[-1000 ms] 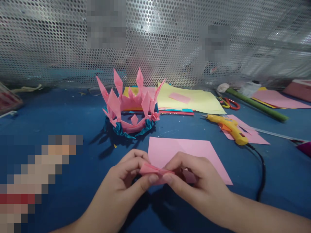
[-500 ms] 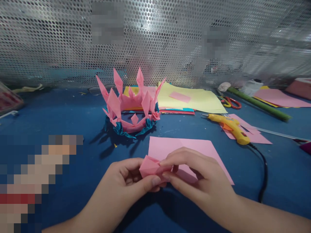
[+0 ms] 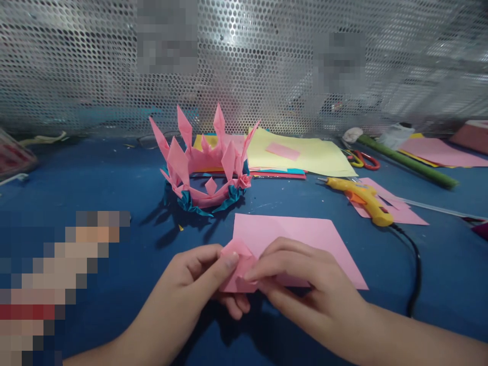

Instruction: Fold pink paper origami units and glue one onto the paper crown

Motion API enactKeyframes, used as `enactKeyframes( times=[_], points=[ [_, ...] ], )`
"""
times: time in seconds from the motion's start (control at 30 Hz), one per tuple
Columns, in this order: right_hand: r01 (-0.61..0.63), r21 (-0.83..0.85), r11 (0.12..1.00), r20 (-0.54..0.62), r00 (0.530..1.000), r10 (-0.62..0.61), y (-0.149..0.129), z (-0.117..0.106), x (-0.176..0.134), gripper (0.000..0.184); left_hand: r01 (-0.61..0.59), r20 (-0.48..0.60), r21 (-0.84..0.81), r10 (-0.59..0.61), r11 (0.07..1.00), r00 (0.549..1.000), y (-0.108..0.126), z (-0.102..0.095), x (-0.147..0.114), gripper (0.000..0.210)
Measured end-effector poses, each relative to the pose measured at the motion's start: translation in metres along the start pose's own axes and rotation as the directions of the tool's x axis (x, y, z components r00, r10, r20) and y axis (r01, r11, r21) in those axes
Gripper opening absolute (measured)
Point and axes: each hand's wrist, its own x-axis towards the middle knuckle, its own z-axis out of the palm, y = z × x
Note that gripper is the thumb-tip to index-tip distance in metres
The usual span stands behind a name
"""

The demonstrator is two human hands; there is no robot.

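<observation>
A small folded piece of pink paper (image 3: pixel 241 274) is held between both hands above the blue table. My left hand (image 3: pixel 202 279) pinches its left side, thumb on top and fingers beneath. My right hand (image 3: pixel 301 279) grips its right edge between thumb and fingertips, which partly cover it. Behind the hands lies a flat pink paper sheet (image 3: pixel 293 234), partly hidden by my right hand. Farther back stands a pink paper crown (image 3: pixel 202 198) with tall pointed spikes, blue folded leaves and a small pink rose on its band.
A yellow glue gun (image 3: pixel 362 198) lies on pink paper scraps at right, its black cord (image 3: pixel 418 269) curving forward. Behind are yellow sheets (image 3: pixel 316 155), scissors (image 3: pixel 368 160) and a green stick (image 3: pixel 412 160). A perforated metal panel (image 3: pixel 244 66) closes the back. A pixelated patch covers the lower left.
The folded paper has been turned and opened out, so a broader face shows. My left thumb has moved up onto it, and the left fingers have spread below.
</observation>
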Motion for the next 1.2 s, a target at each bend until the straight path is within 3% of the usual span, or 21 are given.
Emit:
enactKeyframes(
  times=[0.13,0.3,0.53,0.63,0.77,0.93,1.07,1.2],
  points=[
    [-0.105,0.004,0.994,-0.028,0.994,0.105,0.0,0.0,0.001,0.01,0.019,0.02,0.023,-0.019,1.0,1.0,0.0,-0.002,-0.001,0.039],
    [-0.189,0.035,0.981,-0.097,0.977,0.191,-0.002,0.005,0.0,0.014,-0.013,0.017,0.085,0.012,0.996,1.0,0.0,0.001,-0.001,0.037],
    [-0.415,0.253,0.874,-0.126,0.882,0.455,-0.005,0.008,0.003,0.009,-0.058,0.041,0.104,0.054,0.993,0.998,-0.003,0.002,-0.004,0.029],
    [-0.443,0.322,0.837,-0.115,0.859,0.499,-0.005,0.006,0.004,0.011,-0.08,0.055,0.081,0.076,0.994,0.996,-0.008,0.002,-0.006,0.02],
    [-0.4,0.258,0.88,-0.11,0.892,0.438,-0.005,0.005,0.001,0.011,-0.053,0.042,0.114,0.049,0.992,0.998,-0.011,0.003,-0.007,0.01],
    [-0.167,-0.01,0.986,-0.127,0.978,0.164,-0.002,0.002,-0.001,0.013,-0.042,-0.029,0.081,0.044,0.996,0.999,-0.006,0.005,-0.005,0.013],
    [0.028,-0.055,0.998,-0.106,0.994,-0.033,0.001,-0.002,0.001,0.02,0.008,0.022,0.088,-0.01,0.996,1.0,-0.003,0.0,-0.002,0.013],
    [0.063,-0.039,0.997,-0.041,0.997,-0.065,0.002,-0.004,0.003,0.018,0.009,0.028,0.059,-0.011,0.998,1.0,-0.007,-0.006,-0.001,0.009]
  ],
)
